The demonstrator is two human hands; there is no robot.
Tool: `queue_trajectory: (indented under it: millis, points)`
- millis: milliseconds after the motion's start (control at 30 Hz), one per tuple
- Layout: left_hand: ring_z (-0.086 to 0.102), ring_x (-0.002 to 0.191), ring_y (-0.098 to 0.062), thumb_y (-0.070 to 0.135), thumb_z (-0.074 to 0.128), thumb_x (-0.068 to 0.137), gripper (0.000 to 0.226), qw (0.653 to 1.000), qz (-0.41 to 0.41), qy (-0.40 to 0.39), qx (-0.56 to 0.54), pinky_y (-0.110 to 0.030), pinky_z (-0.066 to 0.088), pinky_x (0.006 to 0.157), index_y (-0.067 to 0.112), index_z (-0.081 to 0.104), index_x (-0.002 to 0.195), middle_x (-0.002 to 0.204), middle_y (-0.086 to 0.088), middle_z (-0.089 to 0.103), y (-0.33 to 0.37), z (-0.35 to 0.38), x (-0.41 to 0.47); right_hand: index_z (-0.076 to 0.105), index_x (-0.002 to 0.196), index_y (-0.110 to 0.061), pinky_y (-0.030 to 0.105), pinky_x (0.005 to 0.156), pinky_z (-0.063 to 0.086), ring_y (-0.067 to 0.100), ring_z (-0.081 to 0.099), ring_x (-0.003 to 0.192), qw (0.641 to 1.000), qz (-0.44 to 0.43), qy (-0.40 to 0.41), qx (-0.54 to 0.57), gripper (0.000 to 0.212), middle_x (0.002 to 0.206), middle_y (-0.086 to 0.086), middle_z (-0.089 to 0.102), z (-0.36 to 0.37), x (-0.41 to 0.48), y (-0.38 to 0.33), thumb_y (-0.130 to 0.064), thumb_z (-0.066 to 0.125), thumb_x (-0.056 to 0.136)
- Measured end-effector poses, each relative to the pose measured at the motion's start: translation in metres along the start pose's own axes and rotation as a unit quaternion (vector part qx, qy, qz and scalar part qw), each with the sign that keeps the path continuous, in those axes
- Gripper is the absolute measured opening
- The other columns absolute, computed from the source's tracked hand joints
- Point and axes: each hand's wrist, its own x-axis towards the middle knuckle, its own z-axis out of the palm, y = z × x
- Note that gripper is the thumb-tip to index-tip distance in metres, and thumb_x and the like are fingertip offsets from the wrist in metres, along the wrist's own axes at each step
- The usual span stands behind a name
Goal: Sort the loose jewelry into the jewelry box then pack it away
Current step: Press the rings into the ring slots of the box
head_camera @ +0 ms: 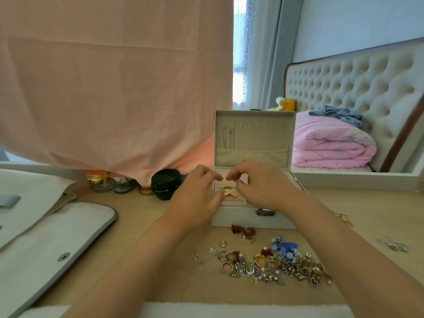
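The jewelry box (241, 218) stands open, far on the surface (146, 228). Over its tray the left hand (195, 193) and right hand (263, 182) curl, fingertips nearly meeting — whether either pinches anything, I cannot tell. A gold ring (229, 193) sits in the tray, and the loose jewelry (275, 262) is heaped nearer.

Loose jewelry (270, 262) crowds the table (137, 212) before the box (236, 218).

The left hand (197, 193) and right hand (263, 184) hide most of the jewelry box (241, 216) tray. Whether their fingertips pinch anything is too small to tell. Left of the left hand, jars (98, 180) sit half hidden under the pink cloth (114, 88). Below the right hand, single pieces in the jewelry pile (270, 262) are too tangled to tell apart.
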Motion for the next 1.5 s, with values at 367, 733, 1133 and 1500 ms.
queue_trajectory:
  millis: [367,733,1133,1500]
  points:
    - [0.054,0.091,-0.001,0.033,0.061,0.094,0.011,0.985,-0.011,-0.172,0.006,-0.026,0.051,0.083,0.038,0.065,0.102,0.097,0.019,0.057,0.014,-0.026,-0.064,0.077,0.098,-0.033,0.012,0.066,0.045,-0.008,0.062,0.069,0.971,0.000,-0.238,0.011,0.011,0.075,-0.024,0.065,0.006,-0.056,-0.036,-0.030,0.071,0.089]
    - [0.044,0.103,0.003,0.044,0.062,0.094,0.019,0.985,0.040,-0.167,0.033,-0.023,0.044,0.089,0.041,0.072,0.110,0.106,0.023,0.054,0.004,-0.017,-0.082,0.076,0.098,-0.033,0.028,0.080,0.054,0.003,0.064,0.085,0.966,0.017,-0.254,-0.049,0.017,0.089,-0.019,0.071,0.017,-0.065,-0.030,-0.044,0.066,0.091]
    - [0.047,0.100,-0.001,0.039,0.061,0.095,0.019,0.989,0.049,-0.137,0.004,-0.023,0.044,0.084,0.038,0.071,0.112,0.103,0.023,0.057,0.006,-0.015,-0.087,0.074,0.094,-0.033,0.010,0.060,0.038,-0.005,0.059,0.073,0.959,0.043,-0.278,0.031,0.011,0.085,-0.016,0.066,0.017,-0.066,-0.031,-0.035,0.079,0.084]
    - [0.066,0.090,0.005,0.028,0.074,0.089,0.022,0.970,-0.082,-0.107,-0.200,-0.007,0.041,0.074,0.032,0.069,0.110,0.092,0.017,0.075,0.015,-0.014,-0.086,0.072,0.082,-0.018,0.023,0.046,0.046,0.013,0.056,0.045,0.946,0.118,-0.172,0.248,0.008,0.063,-0.001,0.069,0.023,-0.063,-0.025,-0.016,0.079,0.085]
